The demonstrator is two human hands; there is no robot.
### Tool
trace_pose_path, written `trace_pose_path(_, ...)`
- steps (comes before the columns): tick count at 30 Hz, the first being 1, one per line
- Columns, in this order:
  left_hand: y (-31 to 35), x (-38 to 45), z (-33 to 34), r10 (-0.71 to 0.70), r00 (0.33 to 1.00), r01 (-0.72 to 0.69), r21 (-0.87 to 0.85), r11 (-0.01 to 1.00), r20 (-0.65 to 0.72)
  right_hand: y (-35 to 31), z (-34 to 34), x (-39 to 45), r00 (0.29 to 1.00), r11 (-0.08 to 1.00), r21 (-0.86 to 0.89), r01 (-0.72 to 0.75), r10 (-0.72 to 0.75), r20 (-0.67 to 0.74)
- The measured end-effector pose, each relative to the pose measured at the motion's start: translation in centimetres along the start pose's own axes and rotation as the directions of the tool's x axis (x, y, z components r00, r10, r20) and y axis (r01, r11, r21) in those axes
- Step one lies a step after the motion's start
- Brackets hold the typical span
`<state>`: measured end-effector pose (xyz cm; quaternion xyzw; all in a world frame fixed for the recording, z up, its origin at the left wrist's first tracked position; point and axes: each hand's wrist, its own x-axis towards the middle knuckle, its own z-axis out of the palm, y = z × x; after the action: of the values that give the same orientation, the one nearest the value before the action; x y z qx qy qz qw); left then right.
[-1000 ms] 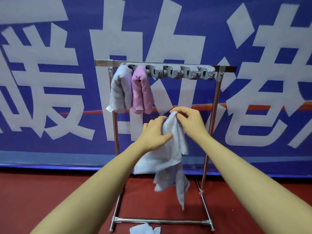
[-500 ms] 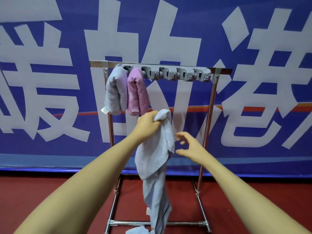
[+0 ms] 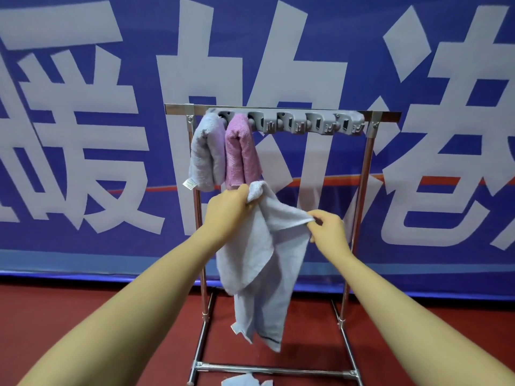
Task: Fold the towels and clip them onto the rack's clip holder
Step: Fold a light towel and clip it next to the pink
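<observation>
Two hands hold a pale towel (image 3: pixel 259 246) up before a metal rack (image 3: pixel 359 201). The left hand (image 3: pixel 227 207) grips a bunched top corner in its fist; the right hand (image 3: pixel 327 228) pinches another edge, drawing the cloth out sideways while the rest hangs loose. On the grey clip holder (image 3: pixel 306 122) hang a folded grey towel (image 3: pixel 207 154) and, just beside it, a folded pink towel (image 3: pixel 241 151). A blue cloth (image 3: pixel 245 380) lies on the red floor (image 3: pixel 83 316) by the rack's base, with a blue banner (image 3: pixel 83 107) behind.
</observation>
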<state>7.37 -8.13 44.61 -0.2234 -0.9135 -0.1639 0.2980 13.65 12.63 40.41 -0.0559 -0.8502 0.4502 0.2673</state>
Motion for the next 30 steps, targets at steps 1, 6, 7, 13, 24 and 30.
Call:
trace_pose_path(1,-0.2,-0.2,0.2,0.03,0.999,-0.029,0.043,0.999,-0.014,-0.3,-0.1,0.2,0.999,0.998,0.05,-0.035,0.036,-0.026)
trace_pose_path(6,-0.5,-0.8,0.5,0.306,0.95,-0.296,0.125,0.947,-0.067,-2.0,-0.3,1.2,0.994,0.977,0.209,-0.05,0.069,-0.087)
trace_pose_path(7,-0.3,-1.0,0.4,0.319,0.946,-0.313,0.087,0.946,-0.055,-2.4,-0.4,1.4,0.994,0.974,0.224,-0.046,0.067,-0.088)
trace_pose_path(13,0.2,-2.0,1.4,0.039,0.973,-0.031,-0.036,0.999,0.225,-5.3,-0.5,2.1,0.995,0.928,0.373,-0.005,0.042,-0.092)
trace_pose_path(24,1.4,-2.0,4.5,0.039,0.927,0.103,-0.353,0.93,0.373,-7.7,-0.7,2.6,0.997,0.87,0.487,0.08,-0.074,-0.031)
trace_pose_path(30,2.4,-1.0,4.7,-0.089,0.958,0.212,-0.469,0.858,0.271,-6.4,-1.2,3.0,0.981,0.943,0.271,0.192,-0.19,-0.032)
